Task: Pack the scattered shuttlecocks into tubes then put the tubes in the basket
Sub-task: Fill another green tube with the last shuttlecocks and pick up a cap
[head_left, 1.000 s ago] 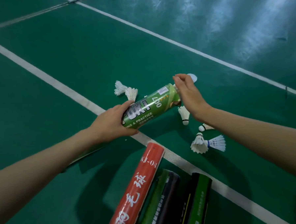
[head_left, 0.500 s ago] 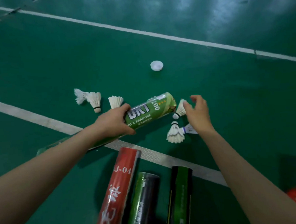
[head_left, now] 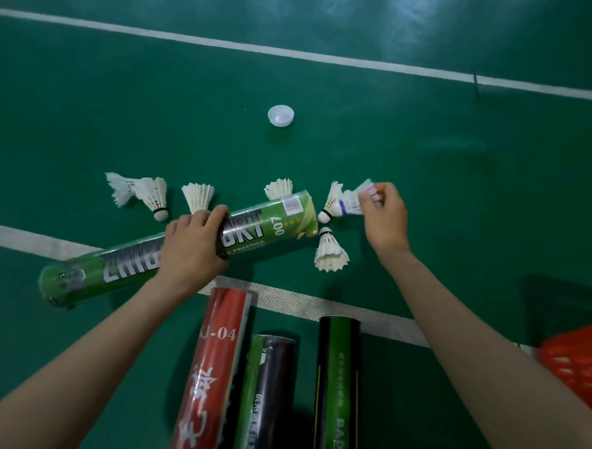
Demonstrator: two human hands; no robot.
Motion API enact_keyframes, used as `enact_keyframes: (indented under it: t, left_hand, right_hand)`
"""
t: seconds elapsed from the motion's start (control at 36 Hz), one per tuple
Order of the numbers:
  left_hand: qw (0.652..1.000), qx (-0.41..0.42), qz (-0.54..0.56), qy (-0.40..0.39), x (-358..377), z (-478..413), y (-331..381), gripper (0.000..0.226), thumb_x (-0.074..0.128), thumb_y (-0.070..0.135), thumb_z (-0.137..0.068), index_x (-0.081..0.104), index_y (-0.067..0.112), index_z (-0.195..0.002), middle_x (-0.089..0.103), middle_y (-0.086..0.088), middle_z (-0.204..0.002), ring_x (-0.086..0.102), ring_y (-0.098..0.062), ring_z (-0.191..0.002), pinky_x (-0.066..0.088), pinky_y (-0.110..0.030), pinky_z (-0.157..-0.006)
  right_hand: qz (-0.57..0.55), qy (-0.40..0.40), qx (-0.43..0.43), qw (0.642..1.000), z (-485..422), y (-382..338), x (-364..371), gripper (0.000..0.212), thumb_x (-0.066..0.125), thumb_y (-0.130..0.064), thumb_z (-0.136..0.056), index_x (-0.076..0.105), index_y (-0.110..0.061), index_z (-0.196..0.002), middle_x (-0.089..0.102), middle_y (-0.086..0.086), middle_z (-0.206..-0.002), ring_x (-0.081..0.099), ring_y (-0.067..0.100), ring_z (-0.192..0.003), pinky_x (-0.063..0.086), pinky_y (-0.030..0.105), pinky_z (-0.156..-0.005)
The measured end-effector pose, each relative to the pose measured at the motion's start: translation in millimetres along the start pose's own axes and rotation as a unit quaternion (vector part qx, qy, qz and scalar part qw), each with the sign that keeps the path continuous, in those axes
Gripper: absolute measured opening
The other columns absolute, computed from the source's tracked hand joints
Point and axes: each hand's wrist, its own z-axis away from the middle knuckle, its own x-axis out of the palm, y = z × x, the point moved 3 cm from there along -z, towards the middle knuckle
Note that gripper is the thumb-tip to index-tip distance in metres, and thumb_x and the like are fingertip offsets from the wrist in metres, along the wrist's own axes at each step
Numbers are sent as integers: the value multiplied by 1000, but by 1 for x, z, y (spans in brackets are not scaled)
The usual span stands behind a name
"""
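Observation:
My left hand [head_left: 193, 250] grips a long green tube [head_left: 270, 225] around its middle, held nearly level above the court floor, its open end pointing right. My right hand [head_left: 385, 212] pinches a white shuttlecock with a blue band [head_left: 351, 202] by its feathers, cork aimed at the tube's mouth. Two more shuttlecocks lie just beside that mouth, one [head_left: 331, 202] above and one [head_left: 328, 253] below. Other shuttlecocks lie left of it: one [head_left: 279, 188] behind the tube, one [head_left: 199, 196], and two overlapping [head_left: 149, 194].
A white tube cap [head_left: 281, 115] lies farther out on the green floor. Close to me lie a red tube [head_left: 213, 373], a dark tube [head_left: 272, 397] and a black-green tube [head_left: 335, 387]. An orange basket [head_left: 583, 363] shows at the right edge. White court lines cross the floor.
My right hand has picked up the blue-banded shuttlecock from the floor and lifted it toward the tube's open end. The view has shifted closer, bringing the basket further into sight.

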Motion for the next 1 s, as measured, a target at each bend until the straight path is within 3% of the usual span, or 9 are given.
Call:
enact_keyframes:
  t: [0.11, 0.25, 0.39, 0.47, 0.61, 0.67, 0.75, 0.86, 1.0]
  left_hand:
    - [997, 31, 49, -57, -2, 4, -3, 91, 80, 33, -66, 33, 22, -143, 48, -5, -132, 51, -27, -109, 41, -39, -95]
    - [970, 32, 185, -152, -14, 13, -12, 93, 77, 41, -61, 30, 33, -140, 48, 7, -123, 56, -14, -100, 52, -37, -83]
    - [895, 25, 338, -291, -38, 19, -15, 75, 75, 32, -64, 36, 40, -128, 61, 8, -109, 64, -8, -90, 54, -23, -72]
    - [861, 20, 360, -360, -45, 21, -22, 76, 76, 38, -57, 42, 42, -124, 65, 8, -110, 67, -11, -93, 57, -33, -82]
    - [816, -3, 412, -406, -52, 25, -33, 80, 75, 39, -52, 43, 40, -125, 67, 0, -111, 69, -21, -92, 57, -34, -74]
    - [830, -2, 389, -399, -52, 25, -34, 81, 76, 41, -52, 43, 37, -125, 66, 2, -110, 68, -18, -92, 57, -32, -74]
    - [899, 3, 292, -327, -53, 19, -27, 79, 77, 38, -61, 35, 38, -127, 57, 7, -111, 62, -12, -93, 56, -33, -81]
    - [987, 59, 88, -123, -54, 12, -9, 81, 74, 43, -69, 32, 31, -137, 50, 4, -112, 54, -16, -95, 50, -37, -87]
    - [993, 51, -102, -8, -29, 8, 5, 86, 62, 48, -81, 14, 28, -148, 39, -9, -133, 43, -29, -120, 28, -41, -107]
  right_hand:
    - [-84, -46, -61, 994, 13, -31, 10, 10, 47, -14, -97, 48, -13, -87, 45, -4, -73, 38, 3, -59, 35, 16, -54]
    - [-127, -49, -128, 982, 31, -46, 14, 24, 46, -3, -94, 45, -22, -79, 41, -2, -91, 41, -2, -68, 38, 10, -63]
    - [-147, -143, -145, 968, 47, -54, 21, 27, 45, -26, -89, 53, -35, -114, 51, 6, -123, 51, 21, -114, 43, 40, -102]
    - [-167, -191, -163, 953, 57, -65, 23, 35, 39, -19, -91, 47, -11, -124, 45, 4, -137, 42, 15, -129, 33, 37, -113]
    - [-175, -225, -171, 943, 60, -70, 26, 42, 33, -34, -97, 37, -19, -136, 41, -3, -145, 35, 11, -138, 29, 40, -116]
    - [-149, -245, -161, 944, 61, -68, 32, 43, 29, -37, -98, 35, -25, -139, 40, -5, -147, 33, 6, -139, 27, 34, -117]
    - [-139, -286, -101, 943, 62, -61, 48, 47, 26, -42, -102, 31, -25, -145, 45, -16, -137, 42, -8, -126, 33, 17, -108]
    - [-154, -278, -33, 948, 63, -53, 62, 56, 22, -55, -97, 26, -29, -147, 49, -4, -137, 49, 12, -125, 38, 31, -107]
    - [-149, -247, 30, 957, 36, -41, 62, 51, 16, -57, -99, 41, -38, -140, 40, -8, -148, 44, 13, -130, 37, 37, -107]
